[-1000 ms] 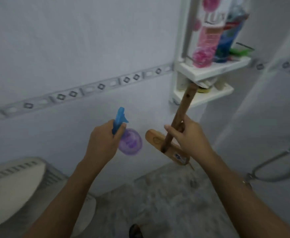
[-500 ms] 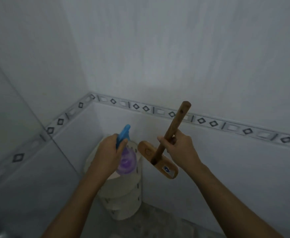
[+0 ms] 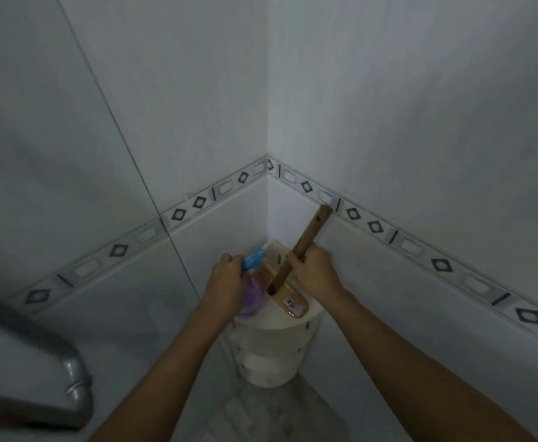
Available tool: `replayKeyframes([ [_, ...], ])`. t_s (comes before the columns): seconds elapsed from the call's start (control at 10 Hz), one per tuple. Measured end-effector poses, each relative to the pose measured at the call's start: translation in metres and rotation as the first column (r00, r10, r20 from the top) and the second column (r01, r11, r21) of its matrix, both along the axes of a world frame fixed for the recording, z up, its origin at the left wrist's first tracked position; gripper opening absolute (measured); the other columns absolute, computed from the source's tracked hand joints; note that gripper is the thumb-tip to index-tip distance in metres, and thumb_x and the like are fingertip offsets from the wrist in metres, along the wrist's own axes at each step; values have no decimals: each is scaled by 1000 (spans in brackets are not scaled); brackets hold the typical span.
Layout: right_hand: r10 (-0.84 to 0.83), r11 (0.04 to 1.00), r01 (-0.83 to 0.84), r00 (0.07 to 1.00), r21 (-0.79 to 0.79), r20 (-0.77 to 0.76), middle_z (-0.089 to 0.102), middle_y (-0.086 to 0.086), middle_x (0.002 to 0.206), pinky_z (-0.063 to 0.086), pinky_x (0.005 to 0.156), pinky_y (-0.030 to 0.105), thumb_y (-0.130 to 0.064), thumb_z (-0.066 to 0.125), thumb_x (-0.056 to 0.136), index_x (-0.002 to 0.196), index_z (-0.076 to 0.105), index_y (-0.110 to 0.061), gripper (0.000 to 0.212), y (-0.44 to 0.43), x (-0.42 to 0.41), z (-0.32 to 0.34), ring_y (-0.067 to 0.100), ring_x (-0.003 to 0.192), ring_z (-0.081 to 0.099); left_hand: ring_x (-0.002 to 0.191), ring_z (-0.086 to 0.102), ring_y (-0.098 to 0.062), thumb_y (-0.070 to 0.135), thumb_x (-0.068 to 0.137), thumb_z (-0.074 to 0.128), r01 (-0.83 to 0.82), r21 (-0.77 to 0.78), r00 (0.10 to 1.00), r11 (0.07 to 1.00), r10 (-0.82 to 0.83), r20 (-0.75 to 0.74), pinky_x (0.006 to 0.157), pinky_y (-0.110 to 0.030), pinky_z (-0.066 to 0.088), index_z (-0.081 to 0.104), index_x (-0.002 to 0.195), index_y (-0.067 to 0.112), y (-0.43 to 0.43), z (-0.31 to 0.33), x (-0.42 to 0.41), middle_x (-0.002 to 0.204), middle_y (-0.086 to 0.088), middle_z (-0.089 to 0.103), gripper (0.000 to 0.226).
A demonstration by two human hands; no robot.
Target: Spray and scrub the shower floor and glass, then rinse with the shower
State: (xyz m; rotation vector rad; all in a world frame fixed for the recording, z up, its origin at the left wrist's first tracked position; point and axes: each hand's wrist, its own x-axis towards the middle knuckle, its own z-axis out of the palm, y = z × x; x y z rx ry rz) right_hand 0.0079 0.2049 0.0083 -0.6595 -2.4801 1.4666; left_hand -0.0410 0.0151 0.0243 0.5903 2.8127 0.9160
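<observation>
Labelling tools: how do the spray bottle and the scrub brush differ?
The spray bottle is plastic, blue trigger over a purple body; the scrub brush is brown wood. The left hand grips the spray bottle's neck; the right hand grips the scrub brush's long handle, which tilts up to the right. Both are held over the white corner shelf.

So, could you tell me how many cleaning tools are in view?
2: a spray bottle in the left hand, a wooden brush in the right hand; the corner shelf may hide others.

Purple, blue-topped spray bottle (image 3: 252, 300) beside tilted wooden brush (image 3: 279, 278), perhaps touching.
</observation>
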Motion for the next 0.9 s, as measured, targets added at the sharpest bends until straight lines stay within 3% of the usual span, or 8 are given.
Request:
replayKeyframes([
  [0.1, 32, 999, -32, 998, -8, 52, 70, -2, 77, 52, 52, 18, -37, 61, 99, 98, 64, -11, 26, 6, -15, -14, 8, 68, 69, 98, 58, -39, 12, 99, 57, -61, -32, 998, 998, 61, 19, 79, -35, 39, 63, 102, -6, 2, -10, -4, 106, -24, 57, 18],
  [0.4, 95, 995, -97, 993, 20, 70, 68, -1, 75, 59, 62, 32, -37, 61, 98, 93, 58, -19, 19, 9, -25, -39, 16, 67, 69, 99, 59, -39, 5, 98, 55, -139, -66, 990, 988, 141, 25, 85, -42, 46, 63, 101, -7, 10, -26, -4, 106, -25, 58, 15],
  [0.6, 83, 996, -83, 994, -14, 65, 70, 3, 70, 62, 57, 39, -43, 61, 97, 90, 58, -18, 26, 6, -19, -37, 13, 52, 69, 101, 58, -38, 9, 99, 55, -119, -91, 993, 989, 121, 13, 85, -41, 44, 62, 108, -5, 4, -28, -6, 108, -24, 58, 18],
  [0.7, 103, 994, -99, 988, -39, 116, 71, 3, 74, 62, 62, 43, -44, 58, 98, 93, 58, -18, 27, 3, -13, -32, 14, 57, 70, 106, 56, -37, 17, 102, 51, -93, -134, 995, 987, 98, 26, 88, -45, 48, 57, 121, 2, 2, -28, -5, 114, -19, 58, 25],
  [0.8, 91, 996, -91, 988, 1, 122, 70, 4, 90, 61, 75, 47, -37, 55, 101, 103, 58, -16, 22, 0, -4, -24, 22, 80, 71, 115, 53, -33, 28, 104, 48, -75, -218, 997, 973, 69, -32, 92, -46, 47, 49, 134, 10, 2, -25, -3, 126, -14, 56, 35],
  [0.9, 62, 998, -61, 993, -14, 102, 66, 6, 106, 56, 86, 37, -27, 54, 102, 124, 57, -13, 25, -2, 14, -10, 19, 92, 64, 123, 49, -30, 39, 104, 49, -40, -170, 988, 985, 13, -155, 97, -45, 42, 45, 142, 15, 3, -16, 6, 135, -10, 54, 46],
])
